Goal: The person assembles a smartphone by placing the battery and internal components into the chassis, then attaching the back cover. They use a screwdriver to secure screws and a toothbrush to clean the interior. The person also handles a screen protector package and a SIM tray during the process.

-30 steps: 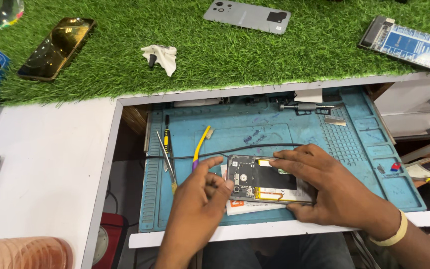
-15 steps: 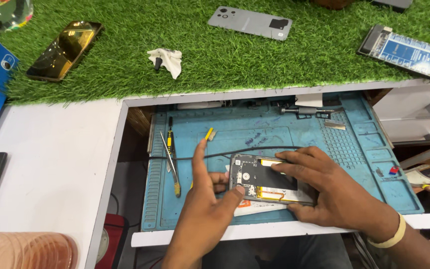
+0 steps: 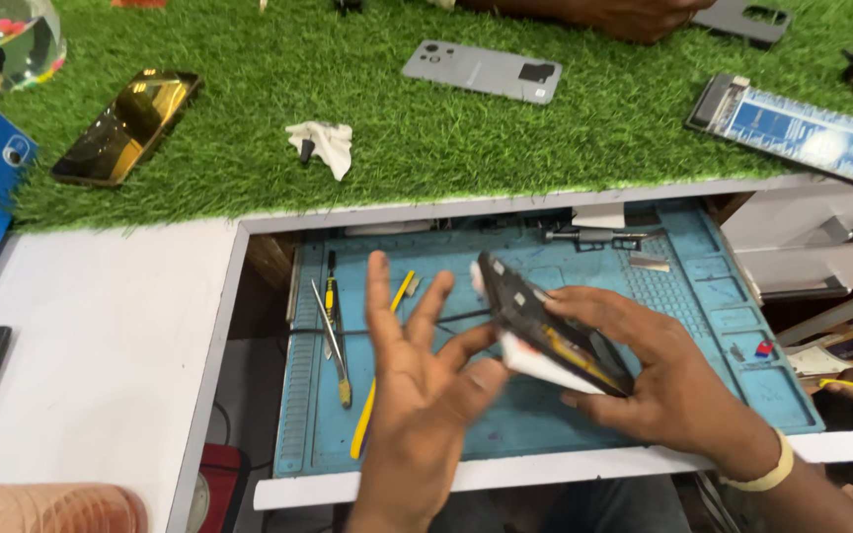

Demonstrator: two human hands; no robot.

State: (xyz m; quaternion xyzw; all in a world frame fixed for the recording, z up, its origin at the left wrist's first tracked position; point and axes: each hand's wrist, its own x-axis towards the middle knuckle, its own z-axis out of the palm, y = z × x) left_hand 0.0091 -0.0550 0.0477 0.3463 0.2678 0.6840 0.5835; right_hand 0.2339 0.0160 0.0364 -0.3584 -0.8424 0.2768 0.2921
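Head view: right hand (image 3: pixel 673 390) clamped on the opened phone (image 3: pixel 555 331), fingers wrapped over its upper edge, thumb under; pale band on that wrist. Half a second ago the phone lay flat on the blue mat (image 3: pixel 742 326) with both hands pressing on it; now it is lifted clear and tipped up on edge, which reads, as a judgement, as the flat work being broken off to turn or inspect the piece. Left hand (image 3: pixel 417 380) has come off it; fingers spread apart, holding nothing, palm just beside the phone's lower white end, contact there too blurred to call.

Phone sits above the middle of the mat; long axis runs on a diagonal, dark upper end toward the far left, lower end toward the near right by the right palm; exposed inner side with yellow strip faces right and up.

Outward: yellow pry tool (image 3: pixel 375 400) and screwdriver (image 3: pixel 336 331) lie lengthwise along the mat's left part; tweezers beside them. Beyond the mat's far edge, green turf (image 3: pixel 249 178) on the worktop carries a grey phone (image 3: pixel 484 71), a gold phone (image 3: pixel 128 126), a crumpled white cloth (image 3: pixel 322 144).
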